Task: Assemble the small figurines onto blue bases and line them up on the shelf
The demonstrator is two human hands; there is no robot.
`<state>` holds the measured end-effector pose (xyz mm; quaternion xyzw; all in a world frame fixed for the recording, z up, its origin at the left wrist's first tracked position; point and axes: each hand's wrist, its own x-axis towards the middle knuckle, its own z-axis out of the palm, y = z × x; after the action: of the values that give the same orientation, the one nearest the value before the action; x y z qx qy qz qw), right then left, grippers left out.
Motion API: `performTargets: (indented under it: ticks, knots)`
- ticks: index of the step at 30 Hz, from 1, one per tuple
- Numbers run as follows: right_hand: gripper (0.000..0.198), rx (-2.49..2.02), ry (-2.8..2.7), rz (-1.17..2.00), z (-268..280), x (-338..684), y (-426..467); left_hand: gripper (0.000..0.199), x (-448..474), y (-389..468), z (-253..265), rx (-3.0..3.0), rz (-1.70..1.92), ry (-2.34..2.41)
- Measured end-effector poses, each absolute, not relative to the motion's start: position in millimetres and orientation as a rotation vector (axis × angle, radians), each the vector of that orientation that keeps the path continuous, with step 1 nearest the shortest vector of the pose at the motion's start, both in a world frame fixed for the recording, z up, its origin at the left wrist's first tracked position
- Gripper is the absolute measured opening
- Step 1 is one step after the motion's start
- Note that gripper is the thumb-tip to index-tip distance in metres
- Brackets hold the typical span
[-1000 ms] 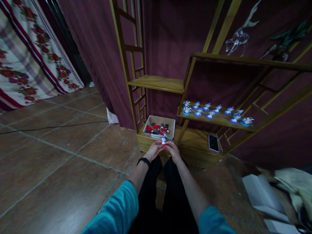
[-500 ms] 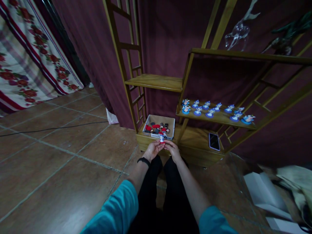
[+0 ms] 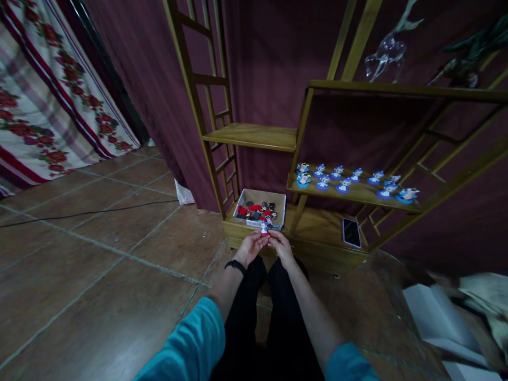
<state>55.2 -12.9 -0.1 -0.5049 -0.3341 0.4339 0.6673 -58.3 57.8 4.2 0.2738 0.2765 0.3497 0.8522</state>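
Observation:
Between my fingertips is a small white and purple figurine [image 3: 264, 226] on a red base, held upright just in front of the box. My left hand [image 3: 250, 247] grips its base from the left, palm turned partly up. On the other side, the fingers of my right hand [image 3: 281, 245] close on the same red base. Just beyond lies a shallow white cardboard box [image 3: 281, 203] holding red discs, dark pieces and several small figures. Two rows of similar figurines, one of them a white and purple figurine [image 3: 343, 185], stand on blue and purple bases on the shelf to the right.
A wooden display stand [image 3: 254, 136] rises ahead, its low base carrying the box and a phone [image 3: 351, 233]. Higher up stand a clear glass deer [image 3: 387, 53] and a dark sculpture [image 3: 468, 63]. A black cable [image 3: 99, 210] crosses the tiled floor. White boxes [image 3: 436, 317] lie at right.
The view has shifted slightly. Both hands stay on the figurine, which keeps nearly the same place in front of the box.

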Motion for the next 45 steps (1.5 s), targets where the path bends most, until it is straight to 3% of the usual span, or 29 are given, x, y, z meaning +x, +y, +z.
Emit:
performTargets:
  ticks: [19, 37, 45]
  knots:
    - [0.030, -1.201, -0.667, 1.030, -5, 56, -7, 0.035, -46, 50, -8, 0.948, 0.974, 0.773]
    - [0.025, -1.188, -0.569, 1.143, -1, 59, -3, 0.029, -42, 45, -3, 1.073, 1.047, 0.821]
    - [0.022, -1.217, -0.560, 1.117, 1, 59, -3, 0.027, -45, 54, -8, 0.863, 0.880, 0.733]
